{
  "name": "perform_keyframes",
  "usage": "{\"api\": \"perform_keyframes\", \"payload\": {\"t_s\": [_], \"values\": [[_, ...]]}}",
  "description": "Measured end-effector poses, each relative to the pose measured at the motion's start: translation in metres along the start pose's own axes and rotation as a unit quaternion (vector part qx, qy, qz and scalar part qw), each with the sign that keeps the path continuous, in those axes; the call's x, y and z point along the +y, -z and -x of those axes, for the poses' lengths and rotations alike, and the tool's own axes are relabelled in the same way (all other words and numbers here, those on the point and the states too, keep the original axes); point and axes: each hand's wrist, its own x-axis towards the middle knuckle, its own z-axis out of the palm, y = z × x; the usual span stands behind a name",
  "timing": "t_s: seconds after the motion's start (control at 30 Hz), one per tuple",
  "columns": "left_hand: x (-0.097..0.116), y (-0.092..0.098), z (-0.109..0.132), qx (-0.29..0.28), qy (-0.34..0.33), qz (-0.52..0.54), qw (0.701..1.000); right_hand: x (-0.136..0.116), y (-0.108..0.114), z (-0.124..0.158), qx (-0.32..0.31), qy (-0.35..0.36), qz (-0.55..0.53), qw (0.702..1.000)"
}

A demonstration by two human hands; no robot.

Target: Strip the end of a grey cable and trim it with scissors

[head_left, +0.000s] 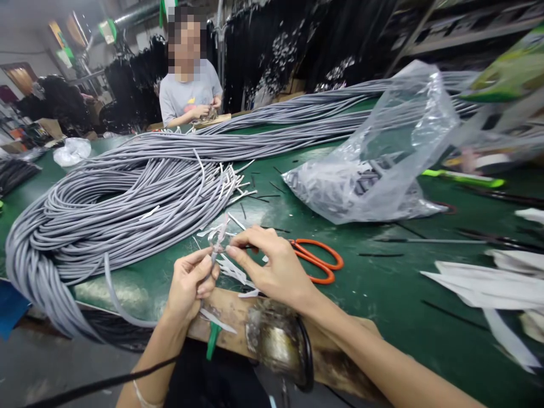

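Note:
My left hand [191, 280] is closed round a grey cable [215, 256] just below its end, which points up and away from me. Loose whitish and pinkish material [221, 231] fans out from that end. Right beside it, my right hand [272, 263] has thumb and forefinger pinched together; whatever is between them is too small to make out. Orange-handled scissors [318, 259] lie on the green table past my right hand, their blades hidden by it. White strips [233, 269] are scattered under my hands.
A big coil of grey cables [114, 187] fills the left side. A clear plastic bag [361, 181] of small grey pieces stands at right. A wooden board with a metal fixture [276, 334] is at the near edge. Across the table sits a person [191, 93].

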Motion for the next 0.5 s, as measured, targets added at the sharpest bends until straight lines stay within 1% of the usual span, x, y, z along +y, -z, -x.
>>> {"api": "perform_keyframes", "payload": {"t_s": [0.07, 0.2, 0.27, 0.33, 0.4, 0.47, 0.5], "values": [[-0.001, 0.002, 0.000, -0.013, -0.002, -0.005, 1.000, 0.000, -0.001, 0.000, -0.003, -0.002, -0.010, 1.000], [-0.007, 0.005, -0.003, -0.041, -0.077, -0.078, 0.993, -0.003, -0.002, 0.002, 0.010, 0.016, 0.016, 1.000], [-0.010, 0.007, -0.004, -0.051, -0.097, -0.117, 0.987, -0.005, -0.002, 0.003, 0.016, 0.031, 0.021, 0.999], [-0.012, 0.007, -0.005, -0.037, -0.104, -0.141, 0.984, -0.007, -0.001, 0.005, 0.019, 0.045, 0.020, 0.999], [-0.014, 0.007, -0.004, -0.009, -0.121, -0.174, 0.977, -0.009, 0.000, 0.005, 0.022, 0.058, 0.020, 0.998], [-0.014, 0.006, -0.003, 0.001, -0.157, -0.227, 0.961, -0.010, 0.001, 0.005, 0.023, 0.058, 0.014, 0.998], [-0.014, 0.006, -0.003, -0.004, -0.177, -0.254, 0.951, -0.010, 0.001, 0.005, 0.025, 0.045, 0.006, 0.999]]}}
